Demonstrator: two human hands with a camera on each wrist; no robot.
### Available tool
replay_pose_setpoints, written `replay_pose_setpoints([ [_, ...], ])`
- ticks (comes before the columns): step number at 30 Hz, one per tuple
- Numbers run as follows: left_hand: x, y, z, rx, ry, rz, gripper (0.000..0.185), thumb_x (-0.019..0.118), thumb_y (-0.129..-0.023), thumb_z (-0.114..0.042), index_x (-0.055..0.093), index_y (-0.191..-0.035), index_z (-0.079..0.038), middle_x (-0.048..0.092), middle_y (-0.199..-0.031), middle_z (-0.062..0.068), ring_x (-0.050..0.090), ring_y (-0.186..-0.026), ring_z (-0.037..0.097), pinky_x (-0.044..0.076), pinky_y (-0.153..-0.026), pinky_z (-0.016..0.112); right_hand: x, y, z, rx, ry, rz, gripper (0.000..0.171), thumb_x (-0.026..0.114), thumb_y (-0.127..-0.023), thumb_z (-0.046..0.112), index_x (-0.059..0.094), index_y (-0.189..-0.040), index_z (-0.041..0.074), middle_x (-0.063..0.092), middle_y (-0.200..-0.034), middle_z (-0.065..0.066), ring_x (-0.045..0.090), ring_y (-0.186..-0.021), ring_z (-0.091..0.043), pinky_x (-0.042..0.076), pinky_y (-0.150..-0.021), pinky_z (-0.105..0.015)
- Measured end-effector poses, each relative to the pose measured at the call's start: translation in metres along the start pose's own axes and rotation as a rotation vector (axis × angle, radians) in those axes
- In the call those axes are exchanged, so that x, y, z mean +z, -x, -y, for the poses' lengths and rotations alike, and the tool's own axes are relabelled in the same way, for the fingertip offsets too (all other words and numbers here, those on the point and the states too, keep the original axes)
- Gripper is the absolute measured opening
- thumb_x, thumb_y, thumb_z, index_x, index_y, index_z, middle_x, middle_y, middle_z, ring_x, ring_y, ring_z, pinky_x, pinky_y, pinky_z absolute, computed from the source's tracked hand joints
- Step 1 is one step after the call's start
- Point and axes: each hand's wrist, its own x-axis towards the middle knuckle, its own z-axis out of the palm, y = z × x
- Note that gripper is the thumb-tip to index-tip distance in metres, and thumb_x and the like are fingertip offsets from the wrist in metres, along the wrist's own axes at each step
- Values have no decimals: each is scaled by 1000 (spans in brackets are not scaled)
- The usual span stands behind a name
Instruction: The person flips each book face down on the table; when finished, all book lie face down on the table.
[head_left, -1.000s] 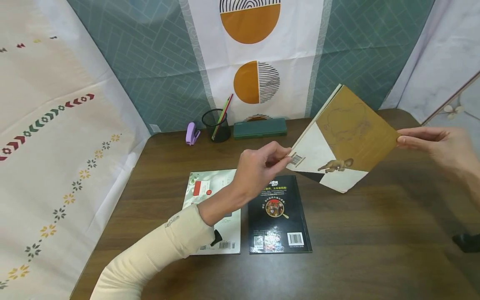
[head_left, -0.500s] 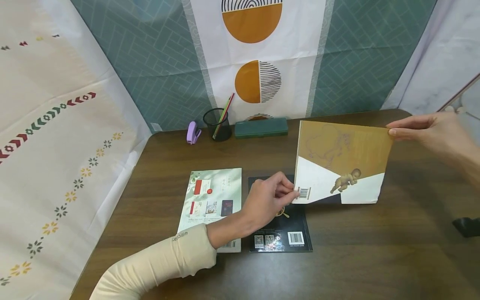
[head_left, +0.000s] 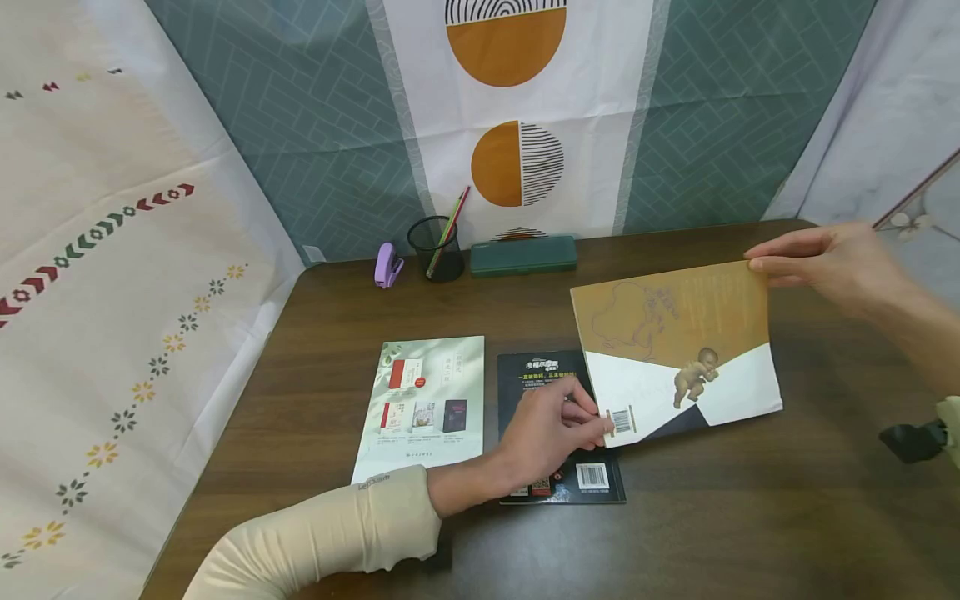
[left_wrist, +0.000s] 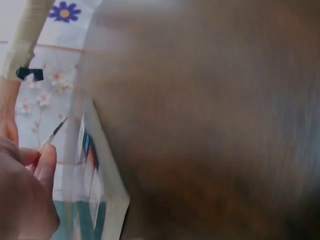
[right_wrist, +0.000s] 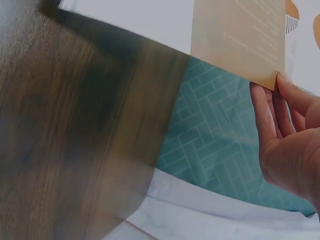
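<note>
Between my two hands hangs a brown-and-white book [head_left: 667, 321], its cover printed with a baby figure and a barcode. My left hand [head_left: 551, 433] pinches its lower-left corner; the right hand [head_left: 825, 258] pinches the upper-right one. In the right wrist view, thumb and fingers grip the corner of the book [right_wrist: 235, 35]. Below and behind the left hand lies a black book [head_left: 543, 367] on the table, partly covered by that hand and the held book. A pale green book [head_left: 420, 408] lies to its left, its lower part hidden by my left sleeve.
Along the back of the wooden table [head_left: 322, 317] stand a purple stapler [head_left: 387, 265], a black mesh pen cup [head_left: 442, 260] with pencils, and a dark green case [head_left: 523, 255]. Fabric-covered walls [head_left: 315, 125] rise behind and on both sides.
Both hands have turned the brown-and-white book from a steep diagonal to nearly level and lowered it toward the table. The right hand has moved leftward; the left hand has come down.
</note>
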Motion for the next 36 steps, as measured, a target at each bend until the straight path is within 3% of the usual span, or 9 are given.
replay_pose_setpoints([
  [3, 7, 3, 2, -76, 120, 5, 19, 80, -94, -2, 62, -96, -5, 80, -83, 5, 78, -71, 18, 63, -70, 28, 3, -2, 3, -1, -40, 22, 43, 81, -95, 44, 80, -123, 12, 74, -100, 22, 73, -79, 2, 47, -101, -64],
  [6, 14, 5, 2, -139, 219, 10, 18, 80, -93, 2, 62, -95, 0, 79, -81, 10, 78, -71, 24, 64, -68, 32, 5, -3, 5, -3, -82, 50, 40, 82, -95, 40, 80, -123, 12, 75, -99, 22, 74, -81, 1, 42, -106, -68],
  [7, 17, 6, 1, -155, 239, 14, 18, 80, -93, 2, 62, -94, 1, 79, -80, 11, 78, -71, 24, 64, -68, 32, 6, -3, 6, -4, -92, 58, 39, 82, -95, 39, 80, -122, 12, 75, -98, 22, 74, -81, 1, 43, -107, -65],
  [9, 21, 7, 0, -188, 273, 20, 18, 79, -93, 4, 61, -94, 2, 79, -81, 12, 78, -70, 23, 64, -67, 33, 8, -4, 7, -14, -89, 64, 37, 82, -95, 39, 81, -121, 12, 76, -98, 22, 74, -82, 0, 50, -104, -47],
  [13, 30, 8, -2, -275, 360, 27, 19, 78, -94, 4, 60, -93, 0, 79, -81, 13, 77, -68, 19, 64, -67, 33, 14, -4, 6, -49, -84, 44, 37, 82, -96, 35, 80, -120, 7, 77, -96, 21, 75, -82, -3, 50, -75, -13],
  [21, 48, 13, -11, -461, 544, -3, 15, 75, -97, 2, 61, -94, -3, 78, -85, 20, 79, -77, 27, 64, -68, 31, 29, -9, 3, -91, -64, 39, 42, 79, -99, 28, 73, -126, -4, 74, -98, 19, 66, -86, 5, 54, -72, -13],
  [26, 62, 12, -18, -536, 619, -42, 14, 75, -95, 3, 63, -92, -3, 77, -83, 24, 79, -78, 29, 64, -68, 31, 38, -11, 2, -99, -47, 30, 39, 78, -100, 26, 74, -126, -3, 77, -103, 8, 65, -87, 4, 55, -73, -14],
  [31, 73, 12, -23, -562, 666, -89, 13, 75, -94, 3, 63, -92, -2, 76, -82, 26, 79, -84, 38, 64, -69, 33, 45, -14, -1, -96, -46, 28, 38, 78, -100, 26, 75, -124, -2, 78, -109, -4, 64, -88, 0, 55, -74, -16],
  [36, 81, 13, -27, -556, 713, -129, 10, 74, -95, 4, 64, -95, 0, 76, -84, 25, 78, -87, 42, 64, -70, 33, 54, -18, -4, -90, -31, 19, 37, 79, -99, 27, 76, -123, -1, 78, -111, -6, 61, -89, 0, 52, -73, -14],
])
